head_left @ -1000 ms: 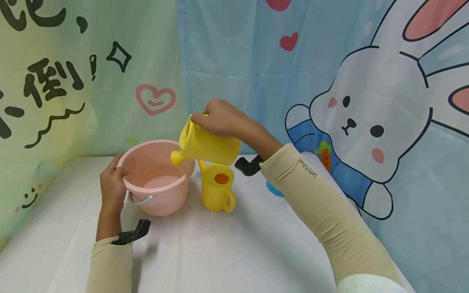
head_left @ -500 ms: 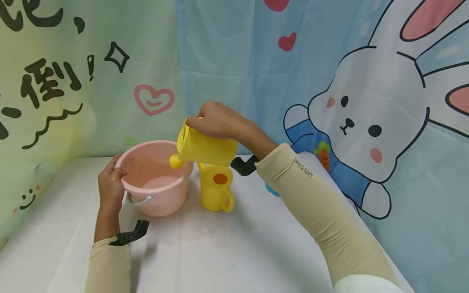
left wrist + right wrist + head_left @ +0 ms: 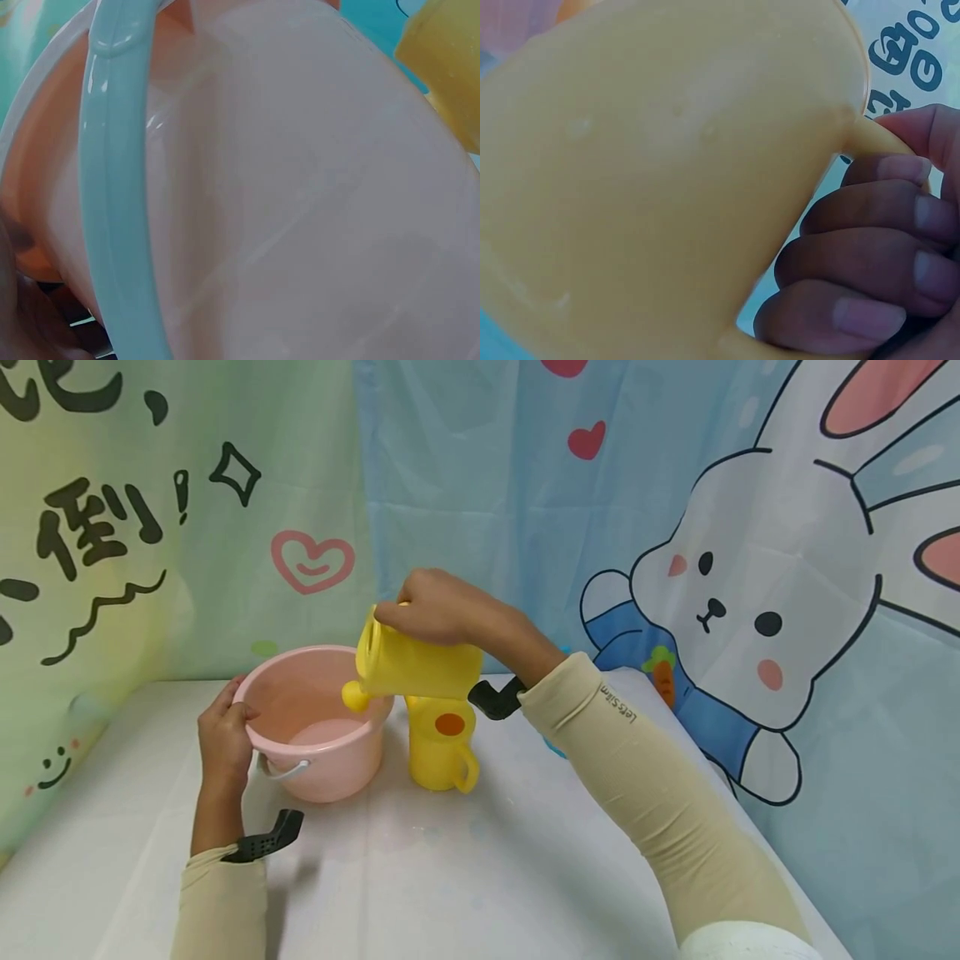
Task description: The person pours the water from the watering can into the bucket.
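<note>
Rabbit-print curtain (image 3: 450, 485): behind the pink bucket (image 3: 330, 774).
White table (image 3: 450, 893): beneath the bucket and out in front of it.
Pink bucket: upright on the table, its bail handle (image 3: 120, 187) hanging down the near side.
Tilted yellow watering can (image 3: 427, 668): in the air to the bucket's right, tipped nearly onto its side, spout end toward the bucket.
Upright yellow watering can (image 3: 432, 764): standing just right of the bucket, its top partly hidden by the tilted one.
Right hand (image 3: 438, 607): above and right of the bucket, fingers curled round the tilted can's handle.
Left hand (image 3: 225, 731): grasping the bucket's left rim, thumb over the edge.
Sprinkler rose (image 3: 355, 696): over the bucket's opening, near its right rim; no stream can be made out.
Pouring: apparently the step in hand, the left hand steadying the bucket.
Next move: seems to call for more tilt, with the rose inside the bucket's rim.
</note>
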Available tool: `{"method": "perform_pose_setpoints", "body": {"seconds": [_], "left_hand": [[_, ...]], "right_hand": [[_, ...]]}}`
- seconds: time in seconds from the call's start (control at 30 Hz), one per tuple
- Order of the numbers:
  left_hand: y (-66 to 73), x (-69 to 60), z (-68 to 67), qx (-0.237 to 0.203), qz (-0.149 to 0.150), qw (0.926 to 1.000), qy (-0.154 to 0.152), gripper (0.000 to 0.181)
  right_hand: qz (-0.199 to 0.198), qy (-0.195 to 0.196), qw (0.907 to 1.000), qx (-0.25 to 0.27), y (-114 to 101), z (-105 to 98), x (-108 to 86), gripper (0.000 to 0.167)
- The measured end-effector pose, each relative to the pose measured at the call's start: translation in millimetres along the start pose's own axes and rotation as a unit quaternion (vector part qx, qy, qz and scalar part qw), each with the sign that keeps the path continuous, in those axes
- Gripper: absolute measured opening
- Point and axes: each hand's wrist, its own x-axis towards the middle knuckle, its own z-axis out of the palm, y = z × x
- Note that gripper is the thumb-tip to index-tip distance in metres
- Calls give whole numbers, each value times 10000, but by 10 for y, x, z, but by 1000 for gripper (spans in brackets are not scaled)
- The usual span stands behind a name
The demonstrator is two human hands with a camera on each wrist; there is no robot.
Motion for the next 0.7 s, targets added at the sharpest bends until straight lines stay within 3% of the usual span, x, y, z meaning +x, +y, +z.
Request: {"method": "perform_pose_setpoints", "body": {"seconds": [0.7], "left_hand": [[3,-9,4,-4,-3,10000,-1,54]], "right_hand": [[-17,145,9999,-74,3,-13,-8,47]]}}
